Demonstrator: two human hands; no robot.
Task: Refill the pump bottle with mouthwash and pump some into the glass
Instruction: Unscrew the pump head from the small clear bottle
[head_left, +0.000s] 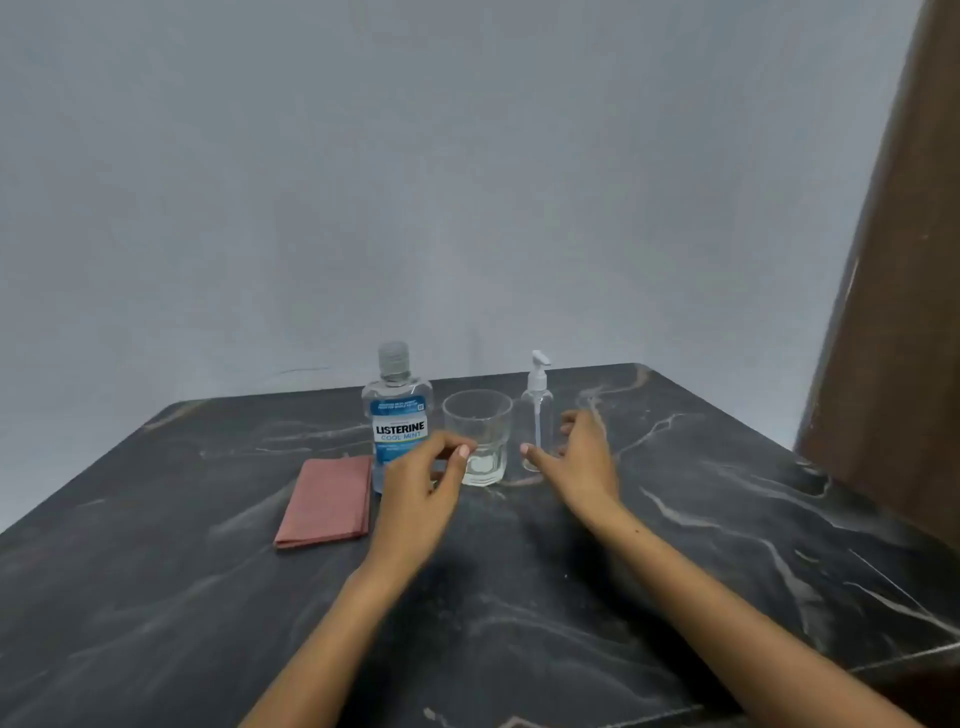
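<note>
Although both hands hold nothing, risk is present: the right hand (582, 457), fingers spread, is closing round the slim pump bottle (537, 415), which looks light and could tip. The left hand (421, 483), loosely curled, hovers before the capped mouthwash bottle (397, 415) and just beside the glass (479, 436), which a careless knuckle could knock over on the table (727, 519).

Capped mouthwash bottle (396, 415), empty glass (478, 436), clear pump bottle (537, 410) stand upright.

Plain home room, dark marble-pattern table (675, 519) against bare grey wall (415, 182), brown wooden panel (904, 312)
</note>
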